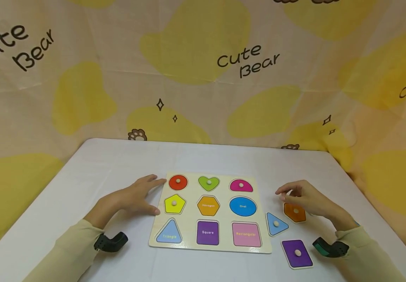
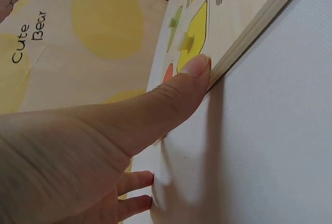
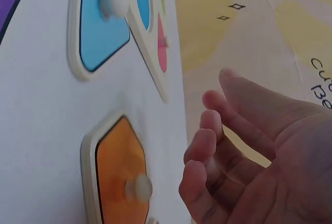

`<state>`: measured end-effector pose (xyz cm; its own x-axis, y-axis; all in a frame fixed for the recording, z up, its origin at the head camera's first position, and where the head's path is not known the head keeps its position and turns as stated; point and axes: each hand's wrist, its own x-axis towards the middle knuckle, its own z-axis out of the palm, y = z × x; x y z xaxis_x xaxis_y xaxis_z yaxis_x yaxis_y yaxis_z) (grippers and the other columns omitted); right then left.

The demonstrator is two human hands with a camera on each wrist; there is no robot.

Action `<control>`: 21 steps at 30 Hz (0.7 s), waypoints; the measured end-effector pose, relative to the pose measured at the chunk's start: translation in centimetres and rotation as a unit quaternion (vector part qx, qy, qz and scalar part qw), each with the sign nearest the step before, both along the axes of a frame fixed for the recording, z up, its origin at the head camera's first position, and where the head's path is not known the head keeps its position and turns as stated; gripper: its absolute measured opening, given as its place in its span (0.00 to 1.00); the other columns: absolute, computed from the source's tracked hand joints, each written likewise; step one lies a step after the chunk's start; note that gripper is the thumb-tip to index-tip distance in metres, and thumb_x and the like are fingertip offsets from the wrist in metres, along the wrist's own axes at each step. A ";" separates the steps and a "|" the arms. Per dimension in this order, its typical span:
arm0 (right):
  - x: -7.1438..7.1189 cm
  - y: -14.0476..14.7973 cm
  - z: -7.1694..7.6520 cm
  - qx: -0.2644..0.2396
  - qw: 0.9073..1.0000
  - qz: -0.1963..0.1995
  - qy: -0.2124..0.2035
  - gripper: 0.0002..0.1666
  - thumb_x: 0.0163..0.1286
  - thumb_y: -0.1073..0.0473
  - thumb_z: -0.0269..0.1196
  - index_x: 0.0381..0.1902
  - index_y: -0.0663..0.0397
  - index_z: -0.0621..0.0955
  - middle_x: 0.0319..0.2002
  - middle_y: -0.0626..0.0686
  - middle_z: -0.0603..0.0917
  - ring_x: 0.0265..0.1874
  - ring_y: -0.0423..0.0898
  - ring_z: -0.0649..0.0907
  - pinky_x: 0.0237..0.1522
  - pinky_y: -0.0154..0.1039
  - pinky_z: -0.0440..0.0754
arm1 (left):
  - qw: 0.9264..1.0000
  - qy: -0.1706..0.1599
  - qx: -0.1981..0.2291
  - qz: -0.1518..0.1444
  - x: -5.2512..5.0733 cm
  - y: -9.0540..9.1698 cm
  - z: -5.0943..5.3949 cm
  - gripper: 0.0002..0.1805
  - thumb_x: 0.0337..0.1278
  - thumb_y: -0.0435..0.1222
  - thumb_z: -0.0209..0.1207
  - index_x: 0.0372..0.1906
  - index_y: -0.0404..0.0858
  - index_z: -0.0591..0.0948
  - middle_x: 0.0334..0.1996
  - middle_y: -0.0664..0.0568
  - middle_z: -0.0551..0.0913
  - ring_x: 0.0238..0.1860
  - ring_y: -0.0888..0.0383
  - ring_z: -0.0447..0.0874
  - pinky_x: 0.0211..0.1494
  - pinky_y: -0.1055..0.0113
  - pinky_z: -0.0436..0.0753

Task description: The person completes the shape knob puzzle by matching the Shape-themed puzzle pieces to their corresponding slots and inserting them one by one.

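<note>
A wooden shape puzzle board (image 1: 189, 243) lies flat on the table. My left hand (image 1: 132, 199) rests at its left side, with the thumb (image 2: 194, 71) touching the edge near the yellow pentagon (image 1: 170, 204). My right hand (image 1: 303, 197) is held over the table right of the board, fingers loosely bent and nothing between them. Just in front of it sits an orange hexagon piece (image 1: 292, 214) with a round knob, apart from the fingertips in the right wrist view. A blue triangle piece (image 1: 273, 228) and a purple square piece (image 1: 291, 248) lie nearby.
Knobbed pieces fill the red circle (image 1: 173, 186), green heart (image 1: 203, 181) and magenta half-circle (image 1: 234, 187) places. Printed recesses for hexagon, oval (image 1: 236, 211), triangle, square and rectangle show no knobs. A patterned cloth (image 1: 189, 78) hangs behind the white table (image 1: 125, 164).
</note>
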<state>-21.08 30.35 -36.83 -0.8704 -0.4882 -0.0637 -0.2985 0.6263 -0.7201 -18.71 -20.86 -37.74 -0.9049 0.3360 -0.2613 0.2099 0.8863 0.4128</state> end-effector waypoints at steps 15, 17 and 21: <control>0.4 4.0 -0.9 -0.031 0.995 0.085 -0.031 0.14 0.70 0.65 0.65 0.51 0.65 0.85 0.39 0.53 0.88 0.24 0.44 0.78 0.21 0.30 0.77 | 1.000 -0.002 0.001 0.004 0.1 0.1 0.1 0.54 0.45 0.52 0.76 0.78 0.48 0.62 0.79 0.34 0.55 0.78 0.30 0.52 0.72 0.29 0.65; 0.3 4.4 -0.9 -0.033 0.995 0.088 -0.040 0.13 0.70 0.65 0.65 0.51 0.65 0.85 0.41 0.54 0.88 0.26 0.43 0.80 0.24 0.30 0.80 | 1.000 0.000 0.000 0.005 0.1 0.0 0.1 0.55 0.44 0.52 0.76 0.78 0.48 0.63 0.79 0.33 0.55 0.78 0.30 0.51 0.71 0.28 0.65; 0.2 4.8 -1.2 -0.031 0.994 0.088 -0.056 0.12 0.70 0.64 0.65 0.49 0.65 0.85 0.41 0.53 0.86 0.35 0.37 0.80 0.34 0.28 0.83 | 1.000 0.000 0.000 0.005 0.1 0.1 0.1 0.55 0.44 0.53 0.76 0.78 0.48 0.62 0.79 0.33 0.55 0.78 0.30 0.51 0.71 0.28 0.65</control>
<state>-20.92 35.17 -37.98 -0.7610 -0.6377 -0.1193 -0.3156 0.5245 -0.7907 -18.60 -20.79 -37.68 -0.9079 0.3272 -0.2619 0.2007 0.8880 0.4138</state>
